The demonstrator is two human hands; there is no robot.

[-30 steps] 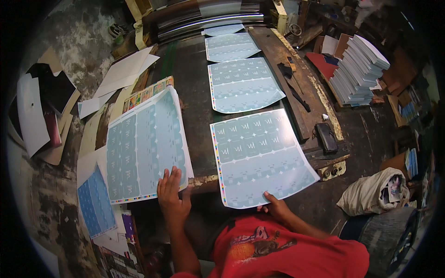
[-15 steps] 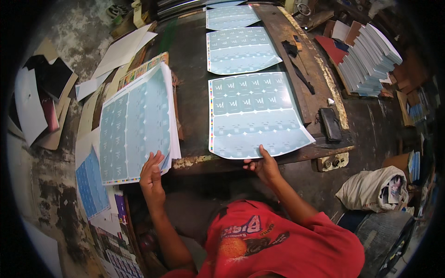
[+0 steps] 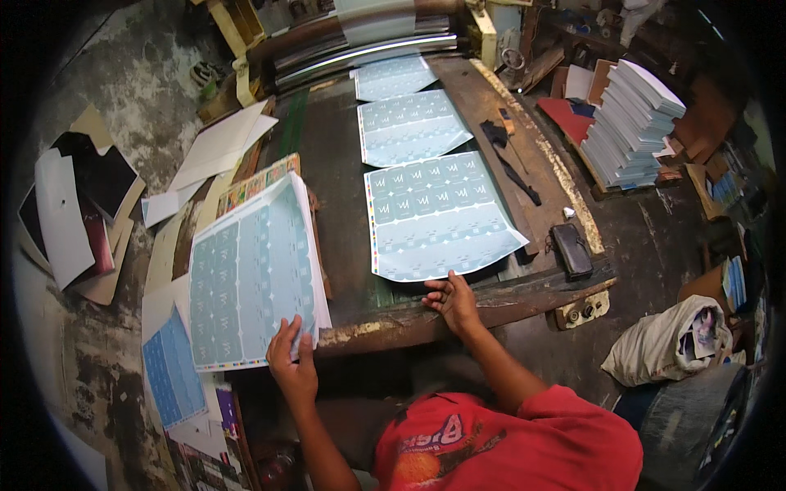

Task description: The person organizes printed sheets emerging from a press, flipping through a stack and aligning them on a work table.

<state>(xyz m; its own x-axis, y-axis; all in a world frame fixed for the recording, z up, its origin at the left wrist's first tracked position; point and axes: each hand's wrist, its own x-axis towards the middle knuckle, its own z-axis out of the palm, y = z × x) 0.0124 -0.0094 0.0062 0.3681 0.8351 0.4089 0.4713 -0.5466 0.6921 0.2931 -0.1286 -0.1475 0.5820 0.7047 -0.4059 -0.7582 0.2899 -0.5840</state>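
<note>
My left hand (image 3: 295, 362) is open at the near right corner of a stack of printed sheets (image 3: 250, 274), its fingertips against the paper. The sheets are pale blue-green with rows of repeated labels. My right hand (image 3: 455, 304) has its fingers apart and palm turned up, holding nothing. Just beyond its fingertips lies a single printed sheet (image 3: 442, 214) with a curled near edge. Two more sheets lie in line behind it: a middle one (image 3: 409, 123) and a far one (image 3: 393, 78), close to the metal rollers (image 3: 364, 56) of a machine.
A black pouch (image 3: 571, 251) and a dark strap (image 3: 516, 172) lie on the machine table's right side. A tall paper stack (image 3: 630, 123) stands farther right. A blue sheet (image 3: 173, 368) is at lower left; a white sack (image 3: 667, 342) sits at lower right.
The row of sheets has moved away from the table's near edge toward the rollers. My right hand has come off the nearest sheet. The view has tilted up, bringing the rollers into sight.
</note>
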